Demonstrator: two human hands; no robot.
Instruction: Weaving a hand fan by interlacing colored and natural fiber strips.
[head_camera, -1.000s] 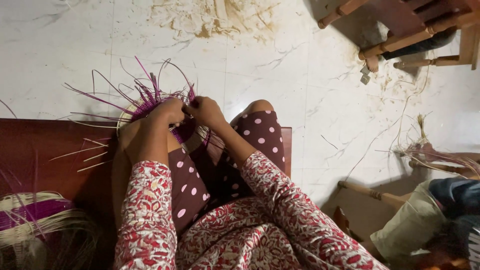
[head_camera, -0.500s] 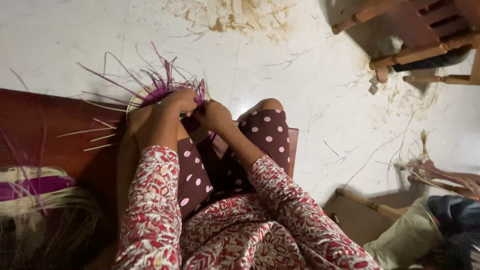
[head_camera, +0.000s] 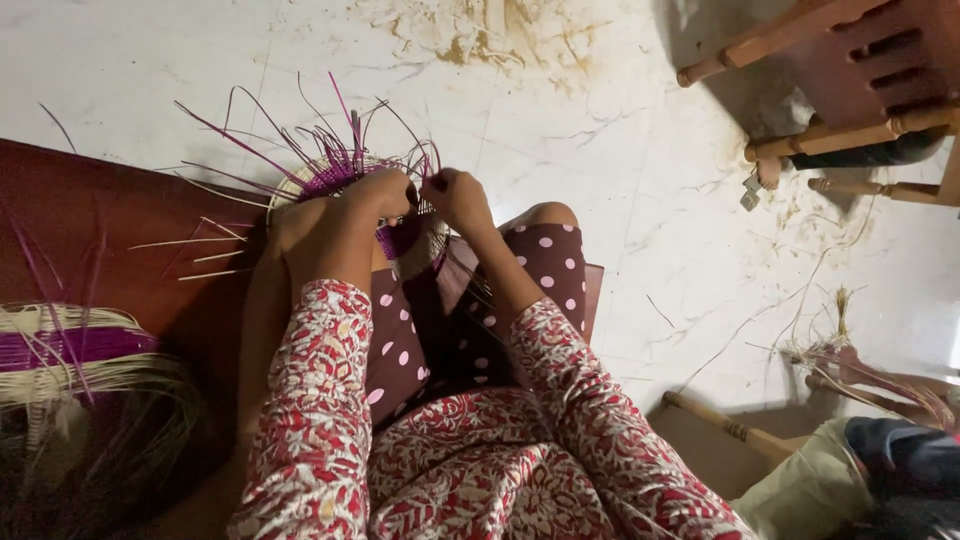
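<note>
I see my left hand (head_camera: 378, 195) with its fingers curled together and pinched on the purple strands at the rim of the half-woven basket (head_camera: 345, 180). My right hand (head_camera: 462, 197) is just beside it, fingers also closed on a thin purple strand (head_camera: 432, 180) between the two hands. The basket sits directly under and in front of my fingers, resting on my knees; its rim touches the left fingertips and its woven wall, purple and straw-coloured, hangs below both hands. Loose purple strands stand up and fan outward from the rim, away from me, over the white marble floor (head_camera: 600, 120). A few pale straw pieces stick out to the left over the dark red bench (head_camera: 90, 220) I sit on. Further left on the bench lies another basket (head_camera: 70, 350) with a purple band. At the far right are wooden chairs (head_camera: 850, 90) and another person's knee (head_camera: 810, 490).
</note>
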